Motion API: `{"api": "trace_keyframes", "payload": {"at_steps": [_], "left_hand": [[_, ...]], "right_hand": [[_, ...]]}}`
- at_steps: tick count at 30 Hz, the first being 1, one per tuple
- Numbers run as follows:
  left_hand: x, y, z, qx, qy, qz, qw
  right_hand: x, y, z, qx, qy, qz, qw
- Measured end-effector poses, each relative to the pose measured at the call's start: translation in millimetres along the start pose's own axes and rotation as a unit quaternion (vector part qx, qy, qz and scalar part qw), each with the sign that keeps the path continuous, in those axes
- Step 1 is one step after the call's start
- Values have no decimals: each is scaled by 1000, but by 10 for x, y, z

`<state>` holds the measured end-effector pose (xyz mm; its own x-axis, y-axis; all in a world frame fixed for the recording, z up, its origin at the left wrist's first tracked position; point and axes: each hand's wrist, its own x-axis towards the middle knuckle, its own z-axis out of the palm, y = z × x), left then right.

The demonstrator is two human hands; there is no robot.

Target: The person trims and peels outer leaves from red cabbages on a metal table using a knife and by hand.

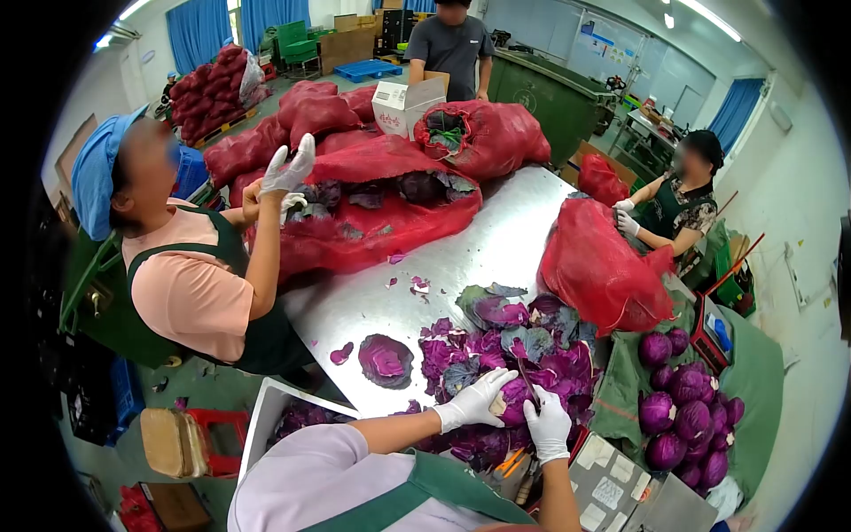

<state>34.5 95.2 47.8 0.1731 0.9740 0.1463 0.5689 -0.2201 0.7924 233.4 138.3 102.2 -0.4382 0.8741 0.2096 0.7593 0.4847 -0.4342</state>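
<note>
My left hand (477, 401), in a white glove, is closed on the side of a purple cabbage (514, 404) low over the metal table. A thin dark blade, seemingly a knife (528, 383), rises from my right hand (550, 426), also gloved and closed around it. The blade is close against the cabbage; its handle is hidden in my fingers. Around both hands lies a heap of loose purple cabbage leaves (456, 353). Left of the heap sits another cabbage with its outer leaves spread (386, 361).
Red mesh sacks (381, 239) of cabbages cover the table's far side, and another sack (603, 266) stands right. Peeled cabbages (691, 417) lie on green cloth. A white bin (266, 403) is at my left. Co-workers stand left (191, 284), right (683, 199) and behind the table (450, 58).
</note>
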Motion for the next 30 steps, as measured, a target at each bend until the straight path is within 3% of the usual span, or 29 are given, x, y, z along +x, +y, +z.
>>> {"api": "trace_keyframes", "payload": {"at_steps": [5, 7, 11, 15, 17, 19, 21, 23, 25, 26, 27, 29, 30], "left_hand": [[-3, 0, 20, -11, 9, -4, 1000], [12, 4, 44, -10, 10, -5, 1000], [23, 39, 93, 8, 15, -5, 1000], [20, 94, 89, 18, 7, -33, 999], [-11, 77, 83, 14, 7, -28, 999], [-39, 51, 83, 12, 6, -19, 1000], [-52, 33, 103, 8, 14, -13, 1000], [-57, 13, 128, 9, 17, -12, 1000], [-55, 1, 136, 6, 20, -10, 1000], [-55, -8, 134, 7, 18, -10, 1000], [-51, -17, 130, 7, 20, -5, 1000], [-64, -3, 120, 6, 20, 0, 1000], [-82, 17, 127, 33, 22, -9, 999]], "right_hand": [[7, -10, 43, -10, -4, -4, 1000], [-12, 83, 160, 30, 82, -16, 996], [-46, 135, 285, 23, 124, -3, 992], [-16, 206, 295, -27, 210, 64, 975], [23, 433, 235, -47, 155, 205, 965], [-38, 656, 306, -58, 168, 177, 968], [-71, 698, 294, 53, 138, 220, 964], [-119, 804, 395, 71, 120, 218, 966], [-159, 829, 593, 272, 175, 177, 930], [-165, 590, 396, 337, 99, 248, 903], [-160, 491, 327, 338, 100, 249, 902], [-161, 391, 266, 421, 63, 314, 849], [-167, 386, 272, 405, 67, 310, 858]]}}
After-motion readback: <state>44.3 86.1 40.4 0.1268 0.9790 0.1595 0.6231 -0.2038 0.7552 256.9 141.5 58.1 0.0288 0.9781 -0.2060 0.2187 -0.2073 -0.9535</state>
